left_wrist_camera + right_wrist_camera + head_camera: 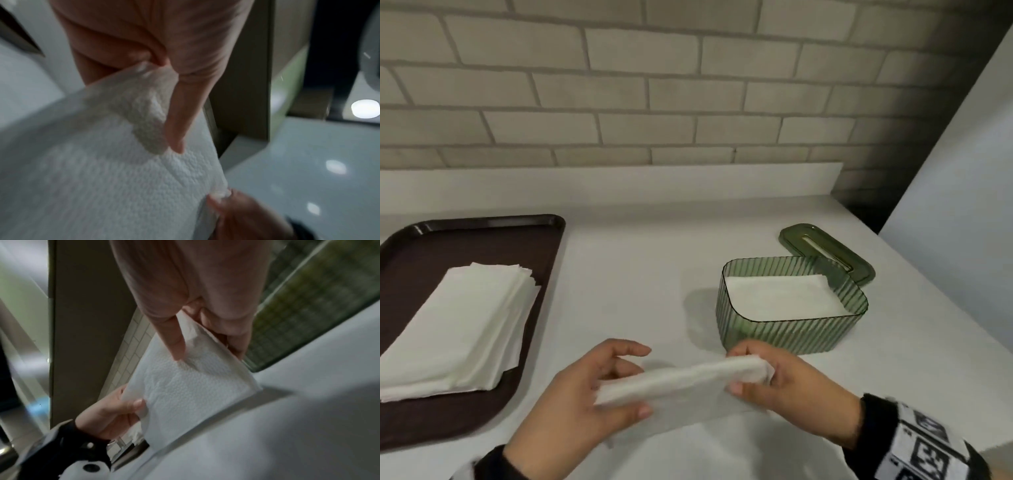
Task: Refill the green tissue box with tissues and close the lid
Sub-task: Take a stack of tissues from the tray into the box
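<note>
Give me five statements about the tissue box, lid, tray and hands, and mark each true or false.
1. Both hands, left hand and right hand, hold one bunch of tissues. True.
2. The lid sits closed on the green tissue box. False: it lies on the counter behind the box.
3. The box is empty. False: tissues lie inside.
4. A tissue stack rests on the dark tray. True.
5. The tray is right of the box. False: left.
</note>
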Demonstrator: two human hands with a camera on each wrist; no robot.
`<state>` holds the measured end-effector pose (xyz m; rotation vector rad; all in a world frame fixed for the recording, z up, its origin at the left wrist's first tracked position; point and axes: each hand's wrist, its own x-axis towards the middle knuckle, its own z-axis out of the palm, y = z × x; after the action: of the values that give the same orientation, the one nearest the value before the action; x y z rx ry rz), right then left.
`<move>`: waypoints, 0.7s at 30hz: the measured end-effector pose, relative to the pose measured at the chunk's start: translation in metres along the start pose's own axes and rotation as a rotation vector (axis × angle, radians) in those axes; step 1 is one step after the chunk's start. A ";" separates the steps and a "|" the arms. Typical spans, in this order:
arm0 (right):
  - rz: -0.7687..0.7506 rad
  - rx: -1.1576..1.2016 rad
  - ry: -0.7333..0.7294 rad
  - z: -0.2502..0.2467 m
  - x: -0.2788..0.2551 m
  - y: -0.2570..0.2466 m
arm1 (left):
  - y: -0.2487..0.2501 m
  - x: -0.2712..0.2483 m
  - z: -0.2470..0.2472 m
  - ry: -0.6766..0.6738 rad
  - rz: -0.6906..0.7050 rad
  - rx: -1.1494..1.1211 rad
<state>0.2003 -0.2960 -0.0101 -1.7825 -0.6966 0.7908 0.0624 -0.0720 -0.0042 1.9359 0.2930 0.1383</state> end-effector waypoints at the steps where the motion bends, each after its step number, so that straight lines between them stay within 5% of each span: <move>1: 0.006 -0.018 -0.025 0.002 -0.002 0.004 | -0.003 -0.006 0.005 -0.007 -0.014 0.045; 14: 0.093 0.135 -0.093 -0.010 0.001 0.016 | -0.010 -0.025 0.017 0.022 -0.081 0.124; 21: 0.100 0.031 -0.225 -0.017 0.001 0.024 | -0.018 -0.029 0.026 0.042 -0.163 0.151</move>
<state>0.2159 -0.3123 -0.0282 -1.7271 -0.7417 1.0765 0.0385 -0.0966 -0.0299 2.0507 0.4993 0.0506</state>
